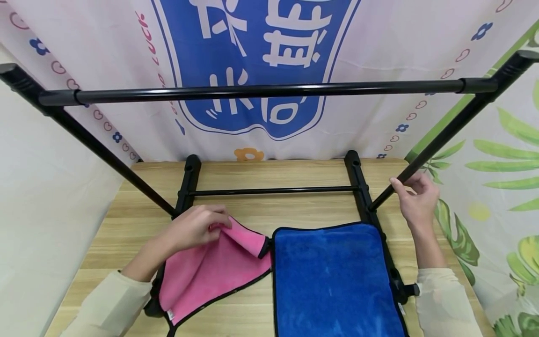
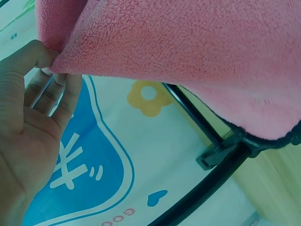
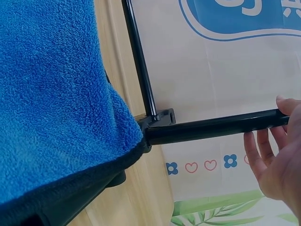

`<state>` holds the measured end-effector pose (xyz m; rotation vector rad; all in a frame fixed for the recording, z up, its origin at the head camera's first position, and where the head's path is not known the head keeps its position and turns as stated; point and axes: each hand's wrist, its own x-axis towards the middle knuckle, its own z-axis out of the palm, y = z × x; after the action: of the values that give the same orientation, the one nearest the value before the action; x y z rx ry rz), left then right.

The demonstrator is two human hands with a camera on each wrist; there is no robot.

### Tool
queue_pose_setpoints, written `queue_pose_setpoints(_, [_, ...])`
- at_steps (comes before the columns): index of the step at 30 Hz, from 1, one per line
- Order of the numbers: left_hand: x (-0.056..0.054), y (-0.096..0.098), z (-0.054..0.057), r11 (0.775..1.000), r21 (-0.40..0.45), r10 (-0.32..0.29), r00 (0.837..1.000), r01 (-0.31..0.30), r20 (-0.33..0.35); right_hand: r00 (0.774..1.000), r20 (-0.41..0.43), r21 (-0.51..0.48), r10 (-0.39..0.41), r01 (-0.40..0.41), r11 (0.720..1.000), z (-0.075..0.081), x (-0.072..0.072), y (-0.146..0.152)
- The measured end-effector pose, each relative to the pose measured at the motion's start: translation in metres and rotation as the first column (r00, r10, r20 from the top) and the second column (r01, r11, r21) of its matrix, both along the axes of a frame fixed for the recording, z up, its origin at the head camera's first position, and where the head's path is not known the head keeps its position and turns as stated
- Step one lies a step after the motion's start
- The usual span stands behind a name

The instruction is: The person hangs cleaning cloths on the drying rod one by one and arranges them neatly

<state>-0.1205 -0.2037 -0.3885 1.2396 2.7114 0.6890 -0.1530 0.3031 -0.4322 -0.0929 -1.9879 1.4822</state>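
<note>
A pink towel [image 1: 219, 269] with black edging lies at the lower left, its far part lifted and folded. My left hand [image 1: 198, 227] pinches that raised part; the left wrist view shows thumb and fingertips gripping the pink pile [image 2: 178, 37]. Beside it, a blue towel [image 1: 332, 281] with black edging lies spread out, one corner over the rack's base. The black tubular rack [image 1: 269, 90] stands around both towels. My right hand [image 1: 417, 199] holds its slanting right-hand pole [image 1: 446, 126] low down, with thumb and fingers on opposite sides in the right wrist view.
A wooden table [image 1: 269, 210] carries the rack. Its top bar spans the head view above the hands, and a thinner crossbar [image 1: 273, 191] joins the base feet. Behind hangs a printed curtain [image 1: 366, 121]; a leaf-patterned one [image 1: 497, 201] is at the right.
</note>
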Motion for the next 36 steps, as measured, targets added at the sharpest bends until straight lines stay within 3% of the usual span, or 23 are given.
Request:
queue_pose_setpoints(14, [-0.003,-0.003,0.013,0.998,0.066,0.016,0.996,-0.011,-0.088,0.996,-0.06,-0.059,-0.058,0.055,0.997,-0.002,0.004,-0.002])
queue_pose_setpoints(20, [-0.001,-0.003,0.021,0.997,0.076,0.035,0.995,-0.028,-0.095,0.996,-0.073,-0.072,-0.055,0.05,0.996,-0.003,0.003,-0.002])
queue_pose_setpoints(28, [0.001,-0.004,0.032,0.993,0.105,0.059,0.997,-0.053,-0.055,0.997,-0.058,-0.087,-0.054,0.049,0.995,-0.004,0.003,-0.001])
queue_pose_setpoints(36, [0.002,-0.005,0.041,0.99,0.135,0.056,0.996,-0.047,-0.067,0.998,-0.046,-0.096,-0.05,0.045,0.994,-0.003,0.003,-0.001])
